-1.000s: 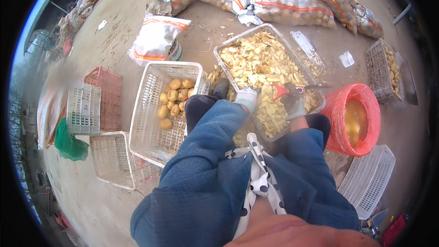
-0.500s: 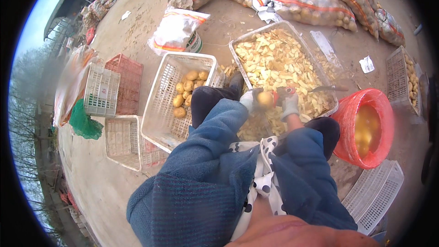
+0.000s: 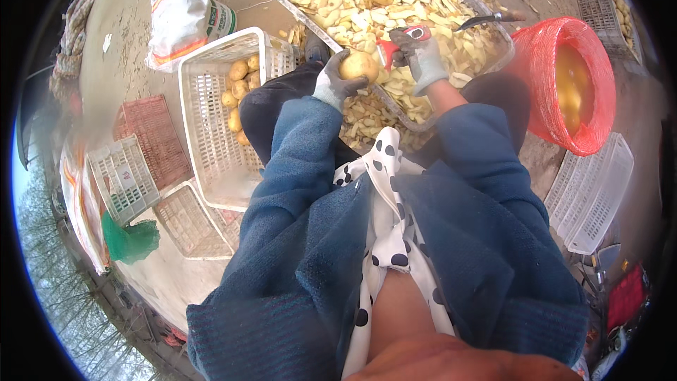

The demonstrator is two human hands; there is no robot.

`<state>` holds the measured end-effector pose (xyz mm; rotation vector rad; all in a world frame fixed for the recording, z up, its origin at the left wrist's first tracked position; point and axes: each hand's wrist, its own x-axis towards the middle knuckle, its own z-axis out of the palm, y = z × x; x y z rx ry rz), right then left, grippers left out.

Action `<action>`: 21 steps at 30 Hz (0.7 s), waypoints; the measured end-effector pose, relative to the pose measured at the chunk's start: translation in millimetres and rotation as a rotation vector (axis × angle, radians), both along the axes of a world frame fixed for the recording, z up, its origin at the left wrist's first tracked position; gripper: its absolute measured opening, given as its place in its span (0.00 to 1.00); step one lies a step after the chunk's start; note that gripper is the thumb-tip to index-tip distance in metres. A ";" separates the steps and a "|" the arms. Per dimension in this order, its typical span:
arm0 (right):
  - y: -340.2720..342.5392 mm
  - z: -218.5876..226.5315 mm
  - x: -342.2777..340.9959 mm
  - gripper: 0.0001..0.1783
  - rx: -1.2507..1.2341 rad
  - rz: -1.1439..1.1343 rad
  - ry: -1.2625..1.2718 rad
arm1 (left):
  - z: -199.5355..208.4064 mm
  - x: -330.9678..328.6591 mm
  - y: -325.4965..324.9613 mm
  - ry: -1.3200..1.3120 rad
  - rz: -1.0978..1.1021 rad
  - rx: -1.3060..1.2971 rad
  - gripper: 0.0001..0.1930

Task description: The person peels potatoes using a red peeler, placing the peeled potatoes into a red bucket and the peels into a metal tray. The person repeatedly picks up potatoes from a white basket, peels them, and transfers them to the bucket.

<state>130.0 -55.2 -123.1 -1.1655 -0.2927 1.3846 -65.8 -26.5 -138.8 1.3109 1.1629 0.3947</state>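
Observation:
In a grey-and-white work glove, my left hand (image 3: pixel 337 81) is closed round a potato (image 3: pixel 360 67) whose skin looks yellowish brown. My right hand (image 3: pixel 421 58), gloved alike, grips a red-handled peeler (image 3: pixel 386 53), its head just right of the potato and apart from it. Beneath and beyond both hands lies a shallow tray (image 3: pixel 502 56) heaped with pale peelings (image 3: pixel 367 0). A knife (image 3: pixel 486 20) with a dark blade and brown handle rests across the tray's right side. More potatoes (image 3: pixel 240 92) sit in a white plastic crate (image 3: pixel 203 127) by my left leg.
To my right stands a bucket lined with red plastic (image 3: pixel 539 85), holding yellowish contents in liquid. A white crate (image 3: pixel 591 194) lies nearer me. On the left are a red crate (image 3: pixel 154 137), a smaller white crate (image 3: pixel 123 178), green netting (image 3: pixel 130 240) and a white sack (image 3: pixel 182 17).
The whole view has shifted, so the tray and crates sit higher in the picture. My right hand and the peeler have drawn away from the potato, which stays in my left hand.

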 end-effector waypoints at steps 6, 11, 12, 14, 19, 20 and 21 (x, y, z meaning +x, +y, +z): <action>6.7 6.6 -4.6 0.12 -0.075 0.083 -0.023 | -17.5 -7.2 13.7 -0.101 0.025 -0.044 0.44; 12.2 29.7 -15.2 0.14 0.088 0.178 -0.034 | -33.3 -9.1 17.2 -0.059 -0.045 0.020 0.44; 13.7 23.8 -19.9 0.14 0.089 0.174 -0.041 | -35.0 -9.4 17.0 -0.058 -0.053 0.017 0.44; 15.4 -12.8 -14.2 0.14 0.200 0.201 -0.294 | -36.5 -11.7 20.2 -0.059 -0.066 0.006 0.43; 12.2 -13.9 8.1 0.07 -0.159 -0.007 -0.106 | -41.8 -19.8 17.6 -0.081 -0.068 -0.027 0.43; 12.2 -11.7 8.7 0.07 -0.094 -0.030 -0.116 | -42.9 -18.5 19.7 -0.076 -0.078 -0.019 0.43; 11.7 -8.6 8.9 0.07 -0.030 -0.053 -0.125 | -43.8 -15.7 23.4 -0.075 -0.084 -0.004 0.42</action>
